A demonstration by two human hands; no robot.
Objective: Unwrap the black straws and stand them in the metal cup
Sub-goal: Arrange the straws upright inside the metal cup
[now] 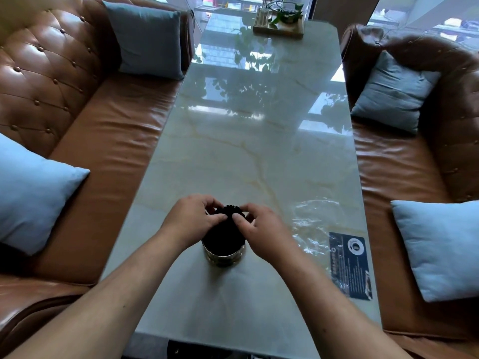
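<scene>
A bundle of black straws (pixel 225 237) stands upright in the metal cup (pixel 223 257) near the front middle of the marble table (pixel 259 156). My left hand (pixel 193 218) and my right hand (pixel 261 230) wrap around the top of the bundle from either side, thumbs pressed on its near face. The straw tips (pixel 230 209) show between my fingers. The clear plastic wrapper (pixel 316 224) lies flat on the table to the right of the cup, with a dark printed label (pixel 350 265) at its near end.
Brown leather sofas flank the table, the left sofa (pixel 103 141) and the right sofa (pixel 404 161), each with blue cushions. A wooden tray with a plant (pixel 278 24) sits at the table's far end.
</scene>
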